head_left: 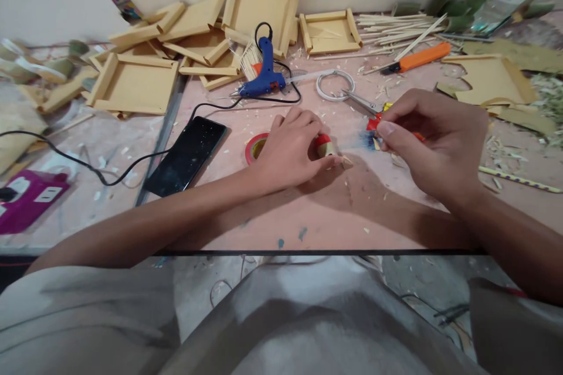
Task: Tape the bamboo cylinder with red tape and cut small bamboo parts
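One red-and-cream piece [324, 144] sits in the curled left hand [292, 149] on the pink bench [325, 225]; the right hand [433, 143] pinches a red scrap [373, 123].

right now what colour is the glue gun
The glue gun is mostly blue in the head view.

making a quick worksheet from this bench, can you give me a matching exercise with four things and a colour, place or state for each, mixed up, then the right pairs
Things
1. hot glue gun
2. smartphone
3. roll of tape
4. power strip

Descriptions
A. red, partly hidden by the left hand
B. magenta, at the picture's left edge
C. blue, with a black cord
D. lying flat, its screen dark

Right pairs: 1-C, 2-D, 3-A, 4-B
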A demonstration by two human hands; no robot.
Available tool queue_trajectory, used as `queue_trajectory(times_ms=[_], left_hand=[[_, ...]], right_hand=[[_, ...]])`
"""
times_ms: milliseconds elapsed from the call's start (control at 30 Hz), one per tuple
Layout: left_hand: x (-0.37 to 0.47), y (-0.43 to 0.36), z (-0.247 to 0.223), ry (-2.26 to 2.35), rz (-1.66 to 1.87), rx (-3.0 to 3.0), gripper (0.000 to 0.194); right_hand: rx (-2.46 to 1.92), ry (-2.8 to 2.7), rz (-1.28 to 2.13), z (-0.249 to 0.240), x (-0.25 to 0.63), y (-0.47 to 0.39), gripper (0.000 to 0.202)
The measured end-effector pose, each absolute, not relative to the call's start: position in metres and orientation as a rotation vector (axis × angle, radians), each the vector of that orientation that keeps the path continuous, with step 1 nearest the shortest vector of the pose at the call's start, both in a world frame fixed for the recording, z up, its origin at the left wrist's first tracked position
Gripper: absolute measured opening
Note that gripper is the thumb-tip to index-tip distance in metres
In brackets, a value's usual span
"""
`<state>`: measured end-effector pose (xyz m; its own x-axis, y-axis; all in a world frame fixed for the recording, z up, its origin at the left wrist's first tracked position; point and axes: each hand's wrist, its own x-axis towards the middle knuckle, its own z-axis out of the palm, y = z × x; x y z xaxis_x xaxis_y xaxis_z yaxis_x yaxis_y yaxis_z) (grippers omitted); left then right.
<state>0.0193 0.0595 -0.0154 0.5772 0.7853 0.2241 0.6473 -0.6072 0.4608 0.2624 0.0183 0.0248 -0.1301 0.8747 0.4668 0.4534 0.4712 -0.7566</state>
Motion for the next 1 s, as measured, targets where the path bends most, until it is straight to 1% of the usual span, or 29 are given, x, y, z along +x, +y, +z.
queue_trajectory(times_ms=[100, 200, 300, 400, 533, 700, 767, 1000], left_hand=[[0.020, 0.052, -0.015, 1.096, 0.646, 2.396, 0.050], [0.015, 0.035, -0.012, 0.931, 0.806, 2.156, 0.042], [0.010, 0.018, -0.006, 0.787, 0.961, 1.833, 0.044], [0.006, 0.006, 0.000, 0.713, 0.964, 1.587, 0.038], [0.002, -0.003, 0.004, 0.682, 0.905, 1.320, 0.046], [-0.004, -0.007, 0.005, 0.648, 0.842, 1.267, 0.060], [-0.006, -0.010, 0.005, 0.667, 0.831, 1.293, 0.063], [-0.005, -0.014, -0.001, 0.593, 0.834, 1.277, 0.048]], right_hand=[[-1.112, -1.722, 0.579, 0.025, 0.262, 0.017, 0.015], [-1.056, -1.751, 0.646, 0.028, 0.259, 0.012, 0.014], [-0.941, -1.796, 0.721, 0.030, 0.256, 0.006, 0.013], [-0.833, -1.842, 0.740, 0.028, 0.255, 0.003, 0.010], [-0.759, -1.864, 0.783, 0.030, 0.249, -0.002, 0.006], [-0.851, -1.813, 0.864, 0.043, 0.231, -0.012, 0.007], [-0.848, -1.795, 0.861, 0.044, 0.225, -0.014, 0.007], [-0.785, -1.877, 0.661, 0.026, 0.220, -0.014, 0.010]])
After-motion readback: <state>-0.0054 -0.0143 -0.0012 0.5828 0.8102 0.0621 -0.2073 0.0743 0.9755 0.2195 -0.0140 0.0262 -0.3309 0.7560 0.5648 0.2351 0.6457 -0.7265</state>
